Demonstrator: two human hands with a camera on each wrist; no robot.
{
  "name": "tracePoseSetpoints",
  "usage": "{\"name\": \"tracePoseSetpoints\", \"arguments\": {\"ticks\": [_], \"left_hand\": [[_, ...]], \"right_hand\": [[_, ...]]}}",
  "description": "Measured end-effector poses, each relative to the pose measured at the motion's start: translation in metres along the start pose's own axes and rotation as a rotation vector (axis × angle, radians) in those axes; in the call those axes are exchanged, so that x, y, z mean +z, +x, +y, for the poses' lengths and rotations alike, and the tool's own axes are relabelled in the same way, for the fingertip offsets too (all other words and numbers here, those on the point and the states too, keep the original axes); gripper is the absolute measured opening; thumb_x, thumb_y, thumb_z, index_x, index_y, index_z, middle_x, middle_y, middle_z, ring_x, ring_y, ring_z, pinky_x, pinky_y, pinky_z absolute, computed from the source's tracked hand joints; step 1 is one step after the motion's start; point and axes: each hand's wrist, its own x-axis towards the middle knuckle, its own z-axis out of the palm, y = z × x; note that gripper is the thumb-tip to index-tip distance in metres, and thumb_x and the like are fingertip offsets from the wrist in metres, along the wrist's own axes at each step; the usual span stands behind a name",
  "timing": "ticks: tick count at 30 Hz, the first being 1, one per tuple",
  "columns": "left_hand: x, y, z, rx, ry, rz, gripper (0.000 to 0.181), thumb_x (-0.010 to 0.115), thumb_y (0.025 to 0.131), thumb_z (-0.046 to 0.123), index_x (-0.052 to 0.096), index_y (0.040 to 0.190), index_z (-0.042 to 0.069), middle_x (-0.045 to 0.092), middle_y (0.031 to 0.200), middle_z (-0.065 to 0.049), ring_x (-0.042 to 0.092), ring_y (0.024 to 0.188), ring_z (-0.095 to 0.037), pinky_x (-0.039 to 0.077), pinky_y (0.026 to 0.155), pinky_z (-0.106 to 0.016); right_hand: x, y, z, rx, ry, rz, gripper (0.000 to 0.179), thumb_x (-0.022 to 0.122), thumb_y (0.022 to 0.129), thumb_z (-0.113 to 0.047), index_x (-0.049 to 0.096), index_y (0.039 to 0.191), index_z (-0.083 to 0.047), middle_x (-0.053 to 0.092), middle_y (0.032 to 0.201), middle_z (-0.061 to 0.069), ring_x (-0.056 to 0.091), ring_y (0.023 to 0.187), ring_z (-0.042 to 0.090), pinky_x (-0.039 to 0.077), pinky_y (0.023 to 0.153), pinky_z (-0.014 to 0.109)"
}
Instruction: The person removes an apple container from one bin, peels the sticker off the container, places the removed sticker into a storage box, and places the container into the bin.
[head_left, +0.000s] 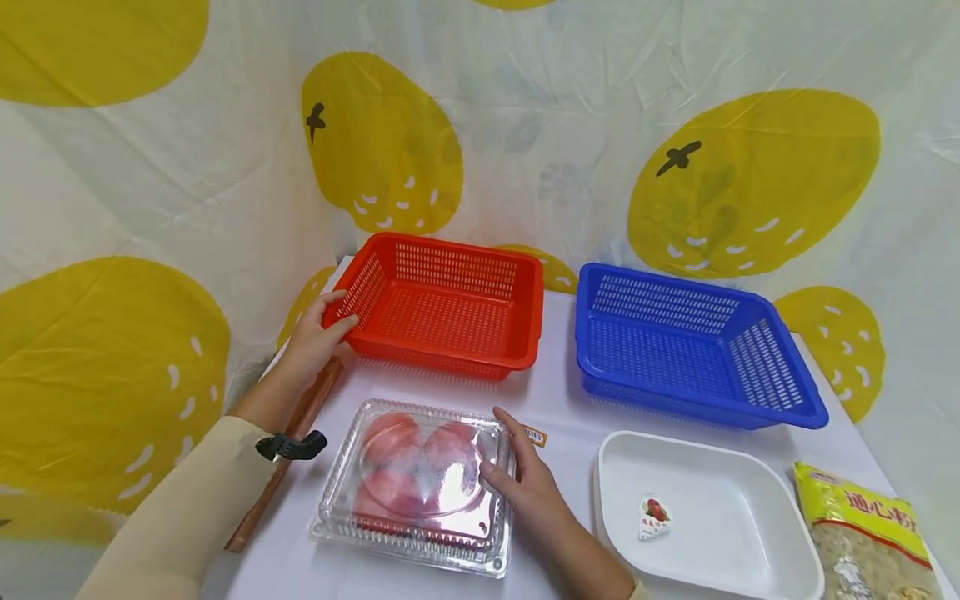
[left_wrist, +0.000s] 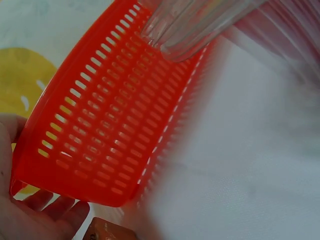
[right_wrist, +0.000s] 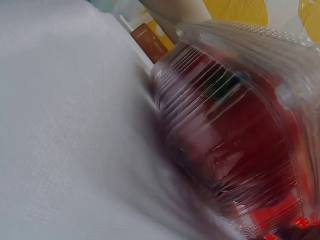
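Your left grip (head_left: 318, 331) pinches the red perforated plastic basket (head_left: 435, 358) at its left rim, presumably steadying it. Your right grip (head_left: 531, 479), spread and nearly straight, touches the clear rectangular plastic box (head_left: 408, 547) nearer you on the tabletop (head_left: 558, 358), perhaps to control it.

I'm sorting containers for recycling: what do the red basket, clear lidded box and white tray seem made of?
Red basket: likely moulded plastic, satin; slots pierce its walls.
Clear lidded box: apparently thin, glossy plastic; ribbed sides, bright glare.
White tray: smooth, probably plastic; rounded rim, even colour, but enamel possible.
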Motion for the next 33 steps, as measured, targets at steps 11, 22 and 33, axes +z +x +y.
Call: {"name": "tracePoseSetpoints", "arguments": {"ticks": [11,22,33], "left_hand": [[-0.005,0.003,-0.001,-0.056,0.044,-0.02,0.078,0.07,0.106,0.028,0.026,0.17,0.023,0.028,0.169,-0.016,0.045,0.141,-0.041,0.052,0.108,-0.053],[-0.005,0.001,0.004,-0.052,0.118,0.004,0.077,0.071,0.105,0.031,0.028,0.168,0.021,0.032,0.167,-0.017,0.044,0.141,-0.041,0.051,0.111,-0.054],[-0.005,0.001,0.006,-0.041,0.128,-0.013,0.075,0.07,0.105,0.029,0.03,0.168,0.02,0.035,0.164,-0.02,0.048,0.134,-0.04,0.059,0.099,-0.041]], "right_hand": [[0.008,-0.002,-0.001,0.038,-0.001,0.035,0.08,0.072,0.092,-0.01,0.038,0.164,-0.022,0.05,0.156,0.016,0.059,0.124,0.03,0.056,0.097,0.036],[0.011,-0.006,-0.023,0.124,0.191,-0.07,0.077,0.064,0.096,0.0,0.033,0.161,-0.028,0.043,0.156,0.018,0.063,0.12,0.028,0.06,0.091,0.038],[0.014,-0.01,-0.033,0.187,0.379,-0.029,0.073,0.063,0.093,0.004,0.035,0.158,-0.013,0.039,0.157,0.018,0.062,0.115,0.024,0.059,0.086,0.036]]}}
